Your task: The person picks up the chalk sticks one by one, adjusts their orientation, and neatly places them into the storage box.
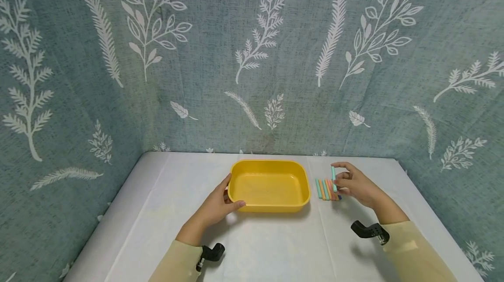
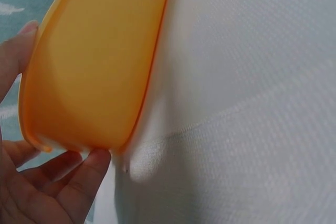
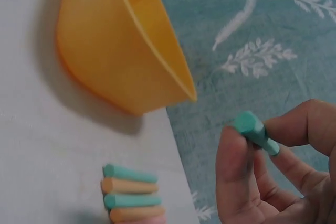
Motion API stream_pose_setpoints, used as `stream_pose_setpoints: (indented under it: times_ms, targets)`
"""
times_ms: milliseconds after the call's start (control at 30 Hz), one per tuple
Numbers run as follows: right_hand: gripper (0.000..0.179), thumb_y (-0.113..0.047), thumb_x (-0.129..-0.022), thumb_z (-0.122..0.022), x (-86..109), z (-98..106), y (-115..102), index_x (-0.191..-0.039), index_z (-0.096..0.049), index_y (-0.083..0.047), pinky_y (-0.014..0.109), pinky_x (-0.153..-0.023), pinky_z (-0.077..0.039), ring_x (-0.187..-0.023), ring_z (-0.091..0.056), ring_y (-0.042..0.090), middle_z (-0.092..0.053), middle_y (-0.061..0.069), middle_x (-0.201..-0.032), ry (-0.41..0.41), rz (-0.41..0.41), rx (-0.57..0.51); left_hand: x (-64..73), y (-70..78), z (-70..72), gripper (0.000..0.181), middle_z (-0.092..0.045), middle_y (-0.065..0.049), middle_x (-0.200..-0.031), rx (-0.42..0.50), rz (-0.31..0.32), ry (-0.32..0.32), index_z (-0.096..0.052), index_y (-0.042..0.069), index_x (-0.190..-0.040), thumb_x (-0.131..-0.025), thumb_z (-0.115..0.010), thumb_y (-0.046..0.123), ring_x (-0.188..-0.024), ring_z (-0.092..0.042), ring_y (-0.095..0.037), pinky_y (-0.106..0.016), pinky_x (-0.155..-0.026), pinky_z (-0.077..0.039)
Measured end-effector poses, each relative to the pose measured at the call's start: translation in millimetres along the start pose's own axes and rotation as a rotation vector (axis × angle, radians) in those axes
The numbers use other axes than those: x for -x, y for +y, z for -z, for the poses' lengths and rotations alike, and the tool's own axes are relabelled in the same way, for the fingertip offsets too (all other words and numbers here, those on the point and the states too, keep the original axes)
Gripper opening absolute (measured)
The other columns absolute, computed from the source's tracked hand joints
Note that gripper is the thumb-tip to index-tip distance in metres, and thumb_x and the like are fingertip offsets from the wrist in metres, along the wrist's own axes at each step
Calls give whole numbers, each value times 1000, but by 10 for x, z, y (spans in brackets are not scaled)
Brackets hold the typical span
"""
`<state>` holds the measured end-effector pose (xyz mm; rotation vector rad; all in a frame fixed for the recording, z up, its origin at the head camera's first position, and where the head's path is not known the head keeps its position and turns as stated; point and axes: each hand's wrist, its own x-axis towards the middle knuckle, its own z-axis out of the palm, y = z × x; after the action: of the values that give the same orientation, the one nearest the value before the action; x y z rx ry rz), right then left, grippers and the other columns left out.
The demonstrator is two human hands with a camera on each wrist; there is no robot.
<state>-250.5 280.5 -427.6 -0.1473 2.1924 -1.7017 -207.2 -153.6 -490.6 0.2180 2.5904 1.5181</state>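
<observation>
A yellow plastic basin point(image 1: 271, 208) sits on the white-covered table, with nothing inside it. My left hand point(image 1: 215, 205) grips its left end, thumb at the near rim and fingers against the wall. To the basin's right, my right hand point(image 1: 356, 187) pinches a green chalk stick point(image 3: 251, 125) between thumb and fingers, raised above the table. Beneath and beside that hand lies a row of several chalk sticks point(image 1: 325, 190) in green, orange and pink, side by side. A dark blue end shows at the row's right; the hand partly hides that side.
The white cloth point(image 1: 283, 247) covers the table, with fold lines across it. Behind and at both sides hangs a grey-green curtain point(image 1: 212, 111) with white leaf prints. Each wrist carries a black camera mount point(image 1: 370, 230).
</observation>
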Motion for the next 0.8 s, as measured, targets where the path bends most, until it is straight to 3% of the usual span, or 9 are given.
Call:
stream_pose_setpoints:
  times_ms: [200,433,800]
  targets:
    - [65,-9,-98,-64,10,-71,-131,-151,-26,-6,39,-85,-57,-85,-58,18,-53,7,-99,-30,11,-47,4,5,12,107,-26,-14,-162,2,0,6,-14,11,-162,-84,-83,35,-134,-50,-32,-40,-101,-51]
    - [66,-6,-98,-62,-28,-168,-305,-152,-24,-5,43,-89,-57,-84,-57,16,-53,6,-97,-83,50,-95,21,30,12,106,-28,-15,-162,10,-7,11,-14,11,-162,-84,-83,33,-133,-50,-33,-40,-100,-51]
    - [68,-5,-97,-63,-128,-406,-510,-152,-23,-6,37,-86,-58,-86,-58,19,-53,8,-99,-118,23,-151,23,23,-13,106,-25,-13,-163,20,-7,9,-15,12,-162,-84,-83,34,-135,-48,-33,-38,-99,-52]
